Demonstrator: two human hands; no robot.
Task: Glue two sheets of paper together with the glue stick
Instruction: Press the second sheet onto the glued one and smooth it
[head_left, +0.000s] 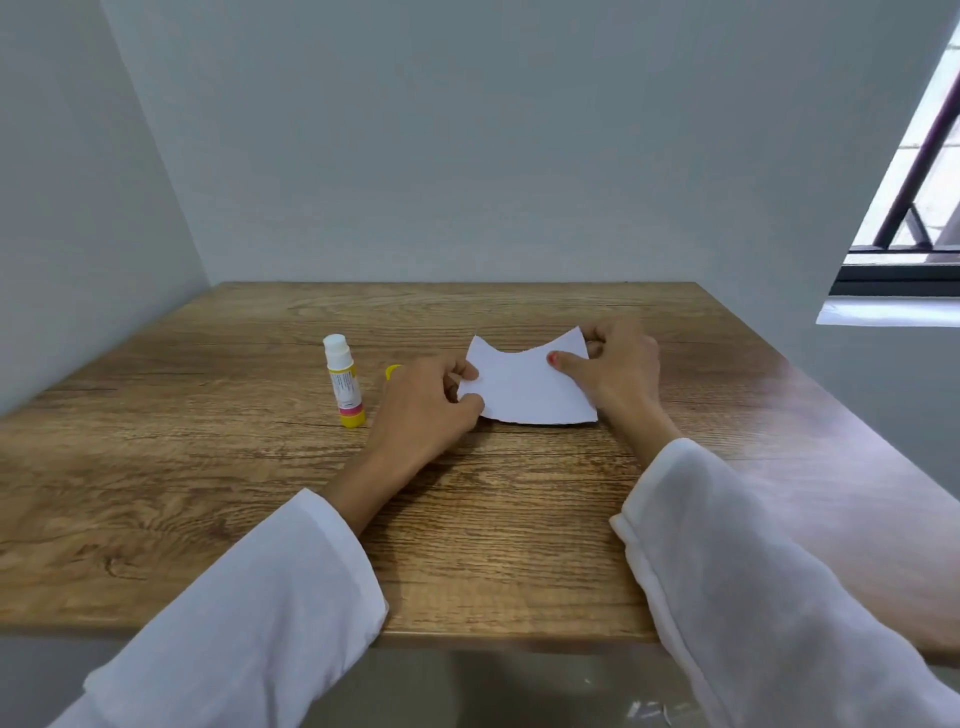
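A small white paper piece (524, 389) with torn edges is held over the wooden table (467, 519), its top edge sagging in the middle. My left hand (431, 410) pinches its left edge between thumb and fingers. My right hand (613, 371) pinches its right side, thumb on top and fingers behind. I cannot tell whether this is one sheet or two laid together. The glue stick (344, 382) stands upright and uncapped to the left of my left hand, its white glue tip showing. Its yellow cap (392, 371) peeks out behind my left hand.
Grey walls close off the table at the back and left. A window (914, 182) with dark bars is at the upper right. The table's front edge runs just beyond my white sleeves.
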